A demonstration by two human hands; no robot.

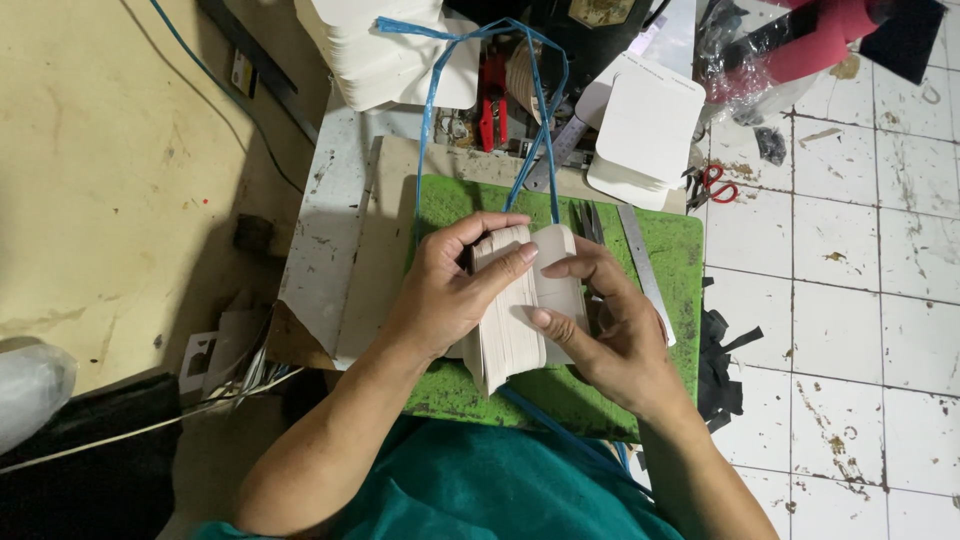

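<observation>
Shirt (pixel 500 490): teal, just below both wrists, closest to view.
Left hand (pixel 445 290): closed around stack of cards (pixel 508 320), thumb across its top edge.
Right hand (pixel 610 330): fingers curled on the stack's right side, peeling the outer card.
Stack of cards: cream, upright between both hands, above green mat (pixel 680 270).
Blue cord (pixel 432 110): looped beyond the hands.
Metal ruler (pixel 640 260): just right of the right hand.
Scissors (pixel 712 183): red-handled, further right.

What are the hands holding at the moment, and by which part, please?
Both hold a stack of white cards on edge: the left hand grips its top and left face, the right hand its right face.
</observation>
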